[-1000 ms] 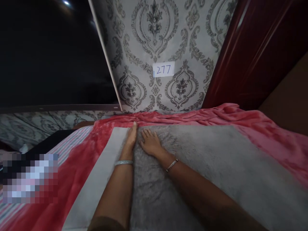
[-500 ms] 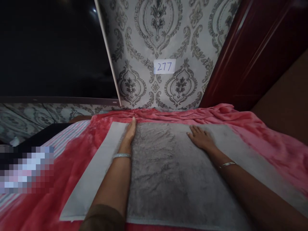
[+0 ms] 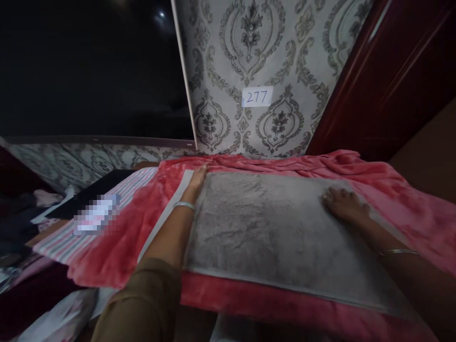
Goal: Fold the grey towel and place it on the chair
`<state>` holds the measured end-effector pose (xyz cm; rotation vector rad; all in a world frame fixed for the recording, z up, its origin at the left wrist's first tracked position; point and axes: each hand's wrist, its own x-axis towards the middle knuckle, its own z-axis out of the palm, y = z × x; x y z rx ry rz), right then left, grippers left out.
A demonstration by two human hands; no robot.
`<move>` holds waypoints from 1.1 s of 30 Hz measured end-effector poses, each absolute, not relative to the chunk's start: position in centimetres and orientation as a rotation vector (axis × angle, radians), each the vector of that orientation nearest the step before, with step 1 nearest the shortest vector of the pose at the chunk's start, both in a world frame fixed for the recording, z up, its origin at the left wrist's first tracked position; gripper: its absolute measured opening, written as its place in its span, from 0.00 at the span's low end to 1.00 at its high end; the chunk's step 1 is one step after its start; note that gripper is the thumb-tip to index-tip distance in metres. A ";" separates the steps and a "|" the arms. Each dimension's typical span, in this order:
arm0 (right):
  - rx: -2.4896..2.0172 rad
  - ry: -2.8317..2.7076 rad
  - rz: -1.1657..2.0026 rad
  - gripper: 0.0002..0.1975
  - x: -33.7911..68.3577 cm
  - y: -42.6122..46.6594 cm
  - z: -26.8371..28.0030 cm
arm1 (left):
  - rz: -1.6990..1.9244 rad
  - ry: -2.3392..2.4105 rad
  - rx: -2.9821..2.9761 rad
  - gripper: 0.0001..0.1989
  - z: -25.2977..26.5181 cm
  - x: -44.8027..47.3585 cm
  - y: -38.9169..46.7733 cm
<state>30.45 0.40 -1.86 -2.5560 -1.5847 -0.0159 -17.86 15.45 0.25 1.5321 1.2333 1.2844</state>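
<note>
Grey cloth point(image 3: 249, 228): one, short-piled and plush in look, roughly rectangular, spread flat on top of a red blanket point(image 3: 114, 242). Pile dark and rumpled toward the left and middle, with shallow creases; paler and smoother toward the right. Near edge finished with a narrow light hem. A pale, smooth strip runs down the left side, partly covered by the arm.

Left hand point(image 3: 197, 183): at the far left part of the cloth, turned on edge, fingers extended, grasping nothing. Pale band bracelet point(image 3: 184, 205) at the wrist; olive-brown sleeve point(image 3: 142, 299) on the forearm.

Right hand point(image 3: 345, 203): palm down on the far right part of the cloth, fingers apart and slightly bent, clasping nothing; outline a little blurred. Thin silvery bangle point(image 3: 399, 251) at the wrist.

Red blanket: soft, fleecy, bunched into folds along the far side, pinker at right.

Striped fabric point(image 3: 60, 244): flat, white, pink and grey-blue, left of the blanket; a pixelated patch hides part of it.

Wallpaper point(image 3: 242, 61): pale, with grey damask medallions; white card point(image 3: 257, 97) on it, handwritten "277".

Screen point(image 3: 89, 71): black, glossy, light-rimmed, at left. Panel point(image 3: 384, 71): dark red, polished, at right.
</note>
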 end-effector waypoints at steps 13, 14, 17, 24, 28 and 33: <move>-1.599 -2.405 0.302 0.31 -6.7 1.5 -0.5 | 0.463 1.949 2.234 0.28 -2.2 -21.8 10.9; -1.603 -2.415 0.298 0.31 -6.5 1.5 -1.0 | 0.446 1.957 2.245 0.28 -2.2 -21.8 11.0; -1.672 -2.404 0.269 0.32 -3.4 1.7 -1.7 | 0.404 1.984 2.247 0.29 -2.1 -21.7 11.1; -2.147 -2.243 0.116 0.34 9.7 0.4 -2.0 | 0.347 1.997 2.227 0.29 -1.8 -21.5 10.9; -2.394 -2.094 0.051 0.35 17.8 -1.5 -2.6 | 0.333 2.005 2.221 0.30 -1.6 -21.4 10.8; -2.513 -1.881 0.021 0.35 27.3 -4.2 -4.0 | 0.314 2.031 2.226 0.30 -1.4 -21.3 10.7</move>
